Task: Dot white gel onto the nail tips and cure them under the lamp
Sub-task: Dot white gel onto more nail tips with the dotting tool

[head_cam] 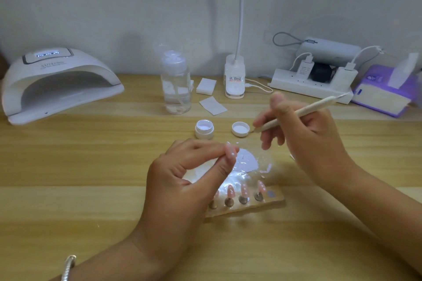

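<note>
Here, the left hand is pinching a dotted nail tip at the middle of the table, while the right hand is gripping the dotting pen just behind and rightward, its long axis slanting from the far-right edge toward that tip

A pale wooden table with plank stripes. Along its back, left to right — a white domed nail lamp, a clear pump bottle, a stack of white pads with one loose pad just in front, a desk lamp's white base, a white power strip and a purple tissue pack. Near the middle stand an open gel jar and, just right of it, its upturned lid. Closer in lie a clear sheet smeared with white gel and a strip holding pink nail tips
</note>
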Demonstrator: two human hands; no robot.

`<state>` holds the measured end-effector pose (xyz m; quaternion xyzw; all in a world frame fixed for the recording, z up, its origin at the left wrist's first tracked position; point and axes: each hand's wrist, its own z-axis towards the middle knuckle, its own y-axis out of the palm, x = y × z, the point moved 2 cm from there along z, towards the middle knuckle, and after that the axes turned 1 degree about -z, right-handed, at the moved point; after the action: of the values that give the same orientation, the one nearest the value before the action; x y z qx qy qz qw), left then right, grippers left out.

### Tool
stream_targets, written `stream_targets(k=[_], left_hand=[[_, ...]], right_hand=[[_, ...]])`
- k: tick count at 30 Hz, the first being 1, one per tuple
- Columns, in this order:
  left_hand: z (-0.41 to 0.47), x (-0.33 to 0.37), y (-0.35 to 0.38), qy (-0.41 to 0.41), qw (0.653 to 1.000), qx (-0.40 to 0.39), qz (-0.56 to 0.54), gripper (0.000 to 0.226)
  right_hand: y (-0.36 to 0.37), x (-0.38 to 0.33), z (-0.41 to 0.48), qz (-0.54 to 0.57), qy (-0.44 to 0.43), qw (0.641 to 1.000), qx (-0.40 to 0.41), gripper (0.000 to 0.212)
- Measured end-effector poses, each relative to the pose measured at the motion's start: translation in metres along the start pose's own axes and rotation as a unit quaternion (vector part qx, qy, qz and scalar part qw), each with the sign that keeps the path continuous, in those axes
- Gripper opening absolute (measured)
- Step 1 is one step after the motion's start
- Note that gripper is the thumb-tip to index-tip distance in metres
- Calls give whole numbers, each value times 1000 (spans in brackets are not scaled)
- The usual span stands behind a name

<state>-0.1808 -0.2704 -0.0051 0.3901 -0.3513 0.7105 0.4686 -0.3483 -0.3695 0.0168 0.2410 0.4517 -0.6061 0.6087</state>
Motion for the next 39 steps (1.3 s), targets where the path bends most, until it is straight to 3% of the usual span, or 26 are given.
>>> stream_targets(k=[7, 20, 39], left_hand=[[-1, -3, 2, 9, 999, -28, 27, 8], [-1, -1, 4, 43, 996, -41, 63, 12], [-1, -1, 5, 56, 994, -42, 79, 11]], right_hand=[[8, -35, -15, 50, -61, 997, 7, 29], [18, -36, -26, 84, -53, 994, -46, 36], [19, -33, -26, 62, -50, 995, -59, 36]])
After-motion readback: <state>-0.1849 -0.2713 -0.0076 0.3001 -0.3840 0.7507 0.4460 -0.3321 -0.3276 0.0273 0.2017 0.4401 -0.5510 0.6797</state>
